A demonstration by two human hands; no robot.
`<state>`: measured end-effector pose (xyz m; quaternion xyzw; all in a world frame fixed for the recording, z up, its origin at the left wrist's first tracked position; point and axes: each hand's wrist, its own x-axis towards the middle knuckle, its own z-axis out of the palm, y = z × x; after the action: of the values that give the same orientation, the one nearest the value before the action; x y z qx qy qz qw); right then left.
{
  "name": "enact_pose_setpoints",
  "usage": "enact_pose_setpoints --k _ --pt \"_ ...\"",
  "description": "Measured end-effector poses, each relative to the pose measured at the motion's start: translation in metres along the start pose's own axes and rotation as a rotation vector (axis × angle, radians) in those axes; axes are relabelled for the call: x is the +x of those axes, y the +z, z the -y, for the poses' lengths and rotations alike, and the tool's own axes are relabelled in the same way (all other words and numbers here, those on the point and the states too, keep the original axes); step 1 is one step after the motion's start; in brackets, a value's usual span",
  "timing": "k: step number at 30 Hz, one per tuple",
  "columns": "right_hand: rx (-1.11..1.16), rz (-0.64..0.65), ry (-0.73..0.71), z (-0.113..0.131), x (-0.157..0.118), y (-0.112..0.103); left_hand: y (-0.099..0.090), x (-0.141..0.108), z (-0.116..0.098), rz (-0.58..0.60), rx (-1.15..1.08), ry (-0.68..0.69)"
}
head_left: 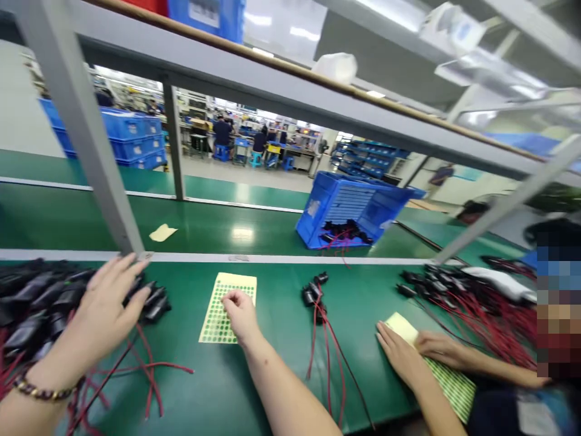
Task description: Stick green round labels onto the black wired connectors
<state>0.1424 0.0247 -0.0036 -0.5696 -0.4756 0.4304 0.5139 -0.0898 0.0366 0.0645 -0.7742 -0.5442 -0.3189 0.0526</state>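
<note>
My left hand [106,303], with a beaded bracelet at the wrist, is spread flat over a pile of black plug-like parts [34,303] with red and black wires. Its fingers are stretched out and I see nothing gripped in them. My right hand [240,312] hovers on or just above a pale yellow sheet of round green stickers [213,324]. Thumb and forefinger are pinched together; whatever sits between them is too small to make out. To the right of that sheet lies a small bunch of black parts [313,293] with trailing red wires.
At the right, a co-worker's hands [403,351] rest on another green sticker sheet [447,381], near a heap of wired parts [472,297]. A blue crate [318,209] lies tipped on its side behind. Grey posts [86,121] hold an overhead shelf. A paper scrap [162,232] lies beyond the rail.
</note>
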Motion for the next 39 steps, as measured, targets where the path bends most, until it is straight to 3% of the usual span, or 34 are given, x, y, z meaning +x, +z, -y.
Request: enact_pose_setpoints --k 2,5,7,10,14,18,22,25,28,31,33,35,39 --pt "-0.117 -0.034 -0.065 0.003 0.003 -0.011 0.017 -0.006 -0.035 0.111 -0.161 0.105" --pt "-0.636 -0.051 -0.238 0.012 0.005 -0.046 0.044 -0.017 -0.065 0.307 -0.363 0.129" --pt "-1.080 -0.081 -0.240 0.018 0.006 -0.080 0.062 -0.023 -0.069 0.424 -0.494 0.067" --pt "-1.483 -0.161 -0.059 0.017 0.008 -0.130 0.082 -0.027 -0.062 0.592 -0.729 -0.088" --pt "-1.613 -0.170 0.066 0.006 0.010 -0.171 0.094 -0.028 -0.053 0.689 -0.972 -0.296" --pt "-1.672 -0.147 0.096 -0.002 0.010 -0.181 0.094 -0.028 -0.053 0.709 -1.088 -0.437" --pt "-1.689 -0.106 0.024 0.002 0.013 -0.175 0.091 -0.029 -0.057 0.727 -1.183 -0.511" --pt "-1.687 -0.041 -0.049 0.011 0.013 -0.153 0.088 -0.029 -0.061 0.777 -1.310 -0.598" --pt "-1.533 0.072 -0.221 0.022 0.006 -0.110 0.087 -0.032 -0.065 0.803 -1.507 -0.729" --pt "-1.184 0.211 -0.459 0.033 -0.006 -0.058 0.088 -0.035 -0.066 0.840 -1.773 -0.797" --pt "-0.970 0.301 -0.538 0.039 -0.010 -0.031 0.091 -0.036 -0.065 0.834 -1.889 -0.799" --pt "-0.809 0.311 -0.519 0.041 -0.003 -0.016 0.096 -0.036 -0.061 0.785 -1.908 -0.807" --pt "-0.803 0.082 -0.290 0.032 0.040 -0.015 0.107 -0.033 -0.053 0.636 -1.848 -0.879"
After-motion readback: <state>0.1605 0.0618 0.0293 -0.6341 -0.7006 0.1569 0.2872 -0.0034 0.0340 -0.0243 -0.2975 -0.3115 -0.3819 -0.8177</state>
